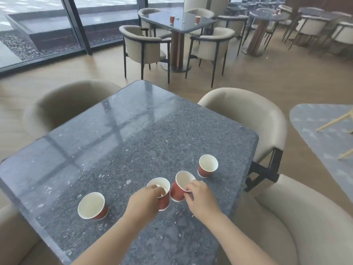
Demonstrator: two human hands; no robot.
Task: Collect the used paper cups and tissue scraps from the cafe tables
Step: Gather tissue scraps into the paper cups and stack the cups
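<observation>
Several red paper cups with white insides stand on a dark speckled stone table (122,142). My left hand (145,199) grips the rim of the middle cup (165,201), fingers reaching into its mouth where a pale scrap shows. My right hand (198,196) pinches the rim of a tilted cup (178,190) just to its right, close against the middle cup. One cup (93,206) stands apart at the left, another cup (207,166) at the right near the table edge.
Beige armchairs surround the table, one at the right (254,119) and one at the left (63,104). A farther table (183,22) holds two more red cups (172,19) (197,19). A grey patterned rug (324,138) lies at the right.
</observation>
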